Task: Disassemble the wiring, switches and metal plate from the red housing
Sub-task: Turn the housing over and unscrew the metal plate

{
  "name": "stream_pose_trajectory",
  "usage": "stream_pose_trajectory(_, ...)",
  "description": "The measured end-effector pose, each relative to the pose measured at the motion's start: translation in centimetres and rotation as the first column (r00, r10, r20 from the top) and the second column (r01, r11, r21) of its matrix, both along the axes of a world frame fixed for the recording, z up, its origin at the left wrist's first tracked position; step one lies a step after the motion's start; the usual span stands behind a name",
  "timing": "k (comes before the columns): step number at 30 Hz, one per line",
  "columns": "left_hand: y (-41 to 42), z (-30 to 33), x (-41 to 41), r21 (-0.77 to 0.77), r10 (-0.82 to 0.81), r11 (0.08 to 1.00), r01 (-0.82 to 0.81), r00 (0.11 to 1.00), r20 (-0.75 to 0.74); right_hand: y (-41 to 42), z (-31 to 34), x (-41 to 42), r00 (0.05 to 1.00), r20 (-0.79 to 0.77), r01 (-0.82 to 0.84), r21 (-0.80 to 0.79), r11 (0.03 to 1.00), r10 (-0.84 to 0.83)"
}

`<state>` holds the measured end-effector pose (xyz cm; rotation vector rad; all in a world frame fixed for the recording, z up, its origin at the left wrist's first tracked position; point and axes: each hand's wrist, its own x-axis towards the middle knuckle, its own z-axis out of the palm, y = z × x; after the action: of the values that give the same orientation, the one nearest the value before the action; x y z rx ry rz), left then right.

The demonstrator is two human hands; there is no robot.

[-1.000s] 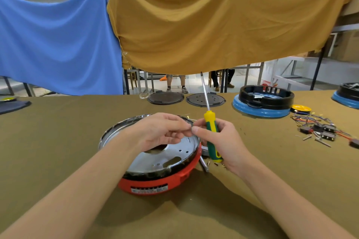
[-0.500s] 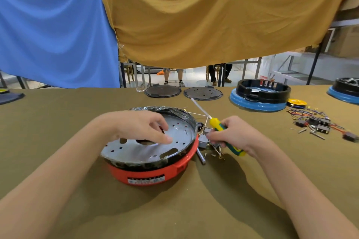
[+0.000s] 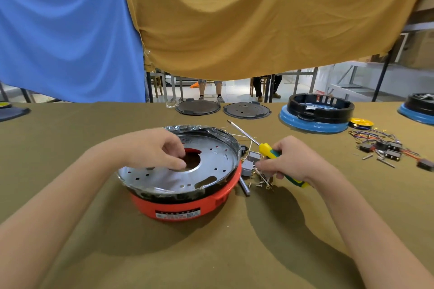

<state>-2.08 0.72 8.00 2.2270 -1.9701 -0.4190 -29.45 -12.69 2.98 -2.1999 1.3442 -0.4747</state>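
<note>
The red housing sits at the table's middle with a round metal plate lying in its top, ringed by a black rim. My left hand rests on the plate, its fingers curled into the edge of the plate's centre hole. My right hand holds a yellow-green screwdriver low over the table, its shaft pointing back left. Its fingertips reach down to a pile of small screws beside grey switch parts right of the housing.
Two dark round plates lie at the back. A black-and-blue housing stands back right, another at the far right edge. Loose wires and switches and a yellow reel lie on the right. A metal rod lies by the housing.
My right hand dropped the upright screwdriver low and moved to the screw pile. My left hand moved from the right hand's fingertips onto the plate's centre hole.
</note>
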Motion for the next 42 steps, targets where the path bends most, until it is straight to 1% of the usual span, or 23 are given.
stream_pose_trajectory(2,0.0,-0.2,1.5,-0.157,0.129,0.981,-0.113,0.987,0.092,0.0,0.0,0.1,0.989,0.148,0.008,0.013,1.000,-0.010)
stream_pose_trajectory(3,0.1,-0.4,2.4,-0.235,0.216,0.954,-0.186,0.970,0.110,0.2,0.0,0.2,0.974,0.227,0.009,0.015,1.000,-0.012)
stream_pose_trajectory(4,0.2,-0.7,3.2,-0.286,0.301,0.920,-0.268,0.951,0.077,0.3,0.1,0.4,0.954,0.299,0.003,0.018,1.000,-0.008)
stream_pose_trajectory(5,0.3,-1.0,4.0,-0.297,0.367,0.886,-0.355,0.930,-0.018,0.5,0.1,0.5,0.932,0.362,-0.014,0.023,1.000,0.005)
stream_pose_trajectory(6,0.6,-1.3,4.5,-0.268,0.407,0.859,-0.437,0.899,-0.162,0.7,0.1,0.8,0.909,0.415,-0.038,0.034,0.999,0.020)
stream_pose_trajectory(8,1.0,-1.9,4.9,-0.145,0.440,0.819,-0.555,0.770,-0.463,1.4,0.1,1.4,0.857,0.515,-0.098,0.110,0.989,0.028)
stream_pose_trajectory(9,1.2,-2.2,4.9,-0.082,0.444,0.809,-0.583,0.696,-0.565,1.8,0.0,1.8,0.832,0.554,-0.136,0.171,0.976,0.019)
stream_pose_trajectory(10,1.4,-2.4,5.0,-0.041,0.441,0.802,-0.595,0.638,-0.631,2.2,0.0,2.1,0.815,0.579,-0.183,0.231,0.956,0.016)
stream_pose_trajectory(12,1.4,-2.9,4.8,-0.023,0.413,0.786,-0.618,0.552,-0.725,2.9,-0.3,2.9,0.806,0.592,-0.246,0.302,0.921,0.022)
stream_pose_trajectory(14,1.4,-3.4,4.5,-0.027,0.378,0.767,-0.642,0.484,-0.789,3.3,-0.8,3.6,0.823,0.567,-0.187,0.333,0.924,-0.038)
stream_pose_trajectory(16,1.4,-3.7,4.3,-0.043,0.371,0.758,-0.651,0.485,-0.792,3.4,-1.1,4.0,0.847,0.525,-0.098,0.314,0.944,-0.087)
stream_pose_trajectory(18,1.5,-3.8,4.2,-0.046,0.389,0.746,-0.664,0.490,-0.780,3.4,-0.9,4.3,0.844,0.528,-0.076,0.281,0.957,-0.088)
stream_pose_trajectory(21,2.8,-3.1,4.5,0.022,0.436,0.753,-0.658,0.474,-0.765,2.6,0.1,5.1,0.858,0.511,-0.039,0.167,0.985,-0.053)
stream_pose_trajectory(23,4.6,-2.5,5.1,0.085,0.472,0.795,-0.600,0.526,-0.707,1.8,0.5,6.0,0.850,0.523,-0.029,0.156,0.987,-0.057)
stream_pose_trajectory(26,6.4,-2.1,6.2,0.147,0.525,0.830,-0.538,0.663,-0.534,0.7,0.4,7.0,0.823,0.557,-0.051,0.268,0.962,-0.112)
stream_pose_trajectory(28,6.2,-2.4,6.9,0.096,0.536,0.816,-0.570,0.685,-0.493,0.7,0.4,6.5,0.838,0.532,-0.069,0.323,0.944,-0.121)
stream_pose_trajectory(30,5.2,-3.1,7.1,0.017,0.464,0.824,-0.566,0.658,-0.593,1.2,0.6,5.5,0.869,0.490,-0.120,0.342,0.932,-0.068)
stream_pose_trajectory(33,3.3,-4.0,6.3,0.018,0.343,0.837,-0.547,0.497,-0.797,1.9,0.8,5.1,0.921,0.389,-0.111,0.268,0.957,-0.002)
stream_pose_trajectory(35,2.5,-4.4,5.8,0.032,0.324,0.821,-0.570,0.419,-0.848,2.0,0.5,5.7,0.963,0.268,-0.053,0.184,0.981,0.001)
stream_pose_trajectory(36,2.3,-4.5,5.7,0.026,0.329,0.812,-0.584,0.419,-0.847,1.9,0.5,6.1,0.974,0.225,-0.030,0.131,0.991,0.000)
stream_pose_trajectory(37,2.2,-4.5,5.8,0.019,0.342,0.809,-0.588,0.443,-0.829,1.6,0.6,6.3,0.974,0.226,-0.022,0.093,0.995,0.000)
stream_pose_trajectory(40,2.3,-4.1,6.0,0.036,0.399,0.801,-0.597,0.490,-0.775,0.1,1.7,7.0,0.931,0.366,-0.052,0.088,0.995,0.016)
stream_pose_trajectory(42,2.4,-3.6,6.3,0.046,0.446,0.790,-0.611,0.520,-0.728,-0.8,1.8,7.6,0.909,0.418,-0.061,0.095,0.994,0.016)
